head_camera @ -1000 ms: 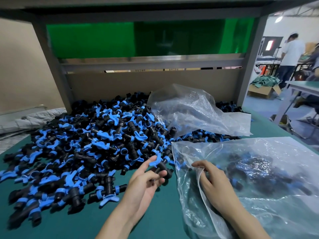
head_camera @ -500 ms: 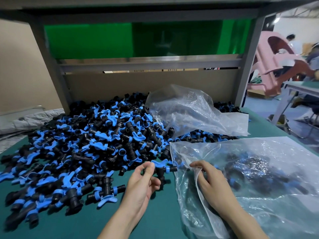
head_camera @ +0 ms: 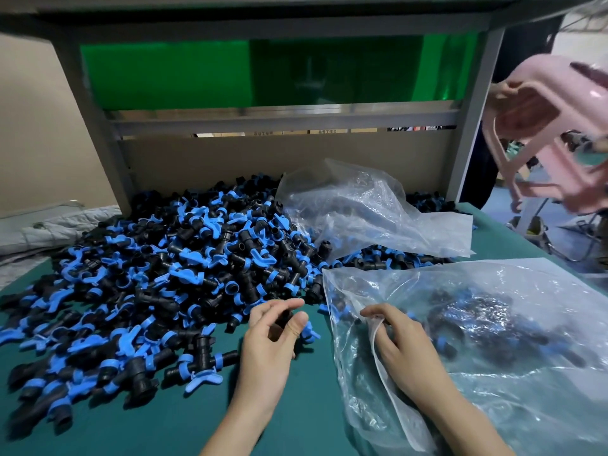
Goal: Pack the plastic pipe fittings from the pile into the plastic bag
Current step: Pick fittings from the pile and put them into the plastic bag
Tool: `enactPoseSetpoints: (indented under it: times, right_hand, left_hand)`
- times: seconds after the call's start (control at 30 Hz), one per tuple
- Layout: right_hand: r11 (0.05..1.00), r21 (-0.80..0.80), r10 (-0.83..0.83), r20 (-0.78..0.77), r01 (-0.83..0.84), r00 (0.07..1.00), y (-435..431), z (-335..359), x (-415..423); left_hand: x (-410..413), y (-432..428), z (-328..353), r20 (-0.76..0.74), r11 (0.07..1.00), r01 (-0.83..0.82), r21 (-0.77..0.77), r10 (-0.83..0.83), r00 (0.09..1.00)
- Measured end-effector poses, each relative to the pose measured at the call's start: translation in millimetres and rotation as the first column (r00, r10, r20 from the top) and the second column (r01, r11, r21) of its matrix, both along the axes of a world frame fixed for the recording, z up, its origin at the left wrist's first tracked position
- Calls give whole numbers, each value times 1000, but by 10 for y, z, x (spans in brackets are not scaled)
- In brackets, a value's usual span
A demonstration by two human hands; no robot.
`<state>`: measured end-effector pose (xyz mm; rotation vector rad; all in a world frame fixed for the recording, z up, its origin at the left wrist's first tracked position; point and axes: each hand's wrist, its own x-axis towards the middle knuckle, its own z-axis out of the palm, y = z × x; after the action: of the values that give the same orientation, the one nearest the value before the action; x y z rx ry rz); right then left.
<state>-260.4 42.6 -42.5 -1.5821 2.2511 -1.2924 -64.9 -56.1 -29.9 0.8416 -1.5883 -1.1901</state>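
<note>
A big pile of black and blue plastic pipe fittings (head_camera: pixel 171 264) covers the left and middle of the green table (head_camera: pixel 164 429). My left hand (head_camera: pixel 269 350) pinches one fitting (head_camera: pixel 304 327) between thumb and fingers, just left of the bag's mouth. A clear plastic bag (head_camera: pixel 493 340) lies at the right with several fittings inside. My right hand (head_camera: pixel 401 350) grips the bag's open edge and holds it up.
A second, crumpled clear bag (head_camera: pixel 368 209) lies on the pile behind. A grey metal frame (head_camera: pixel 279 116) with a green panel stands at the table's back. At the far right a person carries a pink plastic stool (head_camera: pixel 552 133).
My left hand has picked a fitting off the pile's edge and carried it right toward the bag's mouth. The pink stool has come into view at the right. My right hand stays on the bag.
</note>
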Motion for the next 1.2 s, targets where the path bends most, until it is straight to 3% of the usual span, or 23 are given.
enactPoseSetpoints:
  times: [0.17,0.23,0.37,0.47,0.57,1.2]
  right_hand:
    - [1000,-1,1,-6,-1,1000,1,5,2]
    - [1000,-1,-2,-16,2,1000,0,8,0]
    - [1000,-15,-12,-15,11,1000,1,11,-1]
    - [999,-32,-13,8,14,1000,5,21,12]
    - [998,-61,-11,43,14,999,14,32,18]
    - [994,-110,0,56,6,998,22,60,42]
  left_hand:
    - [31,6,-32,231,964,-87,-253,148,962]
    - [43,8,-54,274,954,-83,-288,165,947]
    - [31,36,-42,182,978,-123,-171,154,971]
    - [-3,17,-27,15,997,-81,9,81,997]
    - [-18,-11,-43,-54,994,-31,100,36,998]
    - [-6,-31,-26,-36,991,-8,135,13,999]
